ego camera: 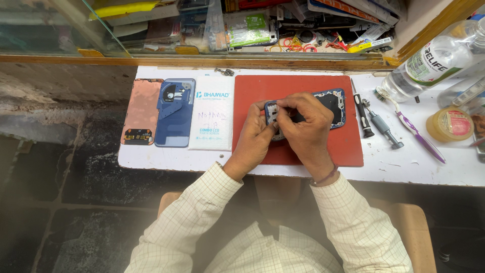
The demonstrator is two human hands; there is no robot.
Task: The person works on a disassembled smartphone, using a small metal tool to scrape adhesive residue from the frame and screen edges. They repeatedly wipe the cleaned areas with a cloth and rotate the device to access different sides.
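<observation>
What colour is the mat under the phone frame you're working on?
Red; the work mat shows best in the head view, under the blue phone frame.

white bench (303, 169) | red mat (348, 146) | blue back cover (174, 114) | white packet (210, 119) | screwdrivers (384, 129)

Phone frame (333, 103) on mat (348, 146) mid-tabletop (404, 169); back cover (174, 114) and box (211, 114) left, screwdrivers (376, 121) right.
</observation>
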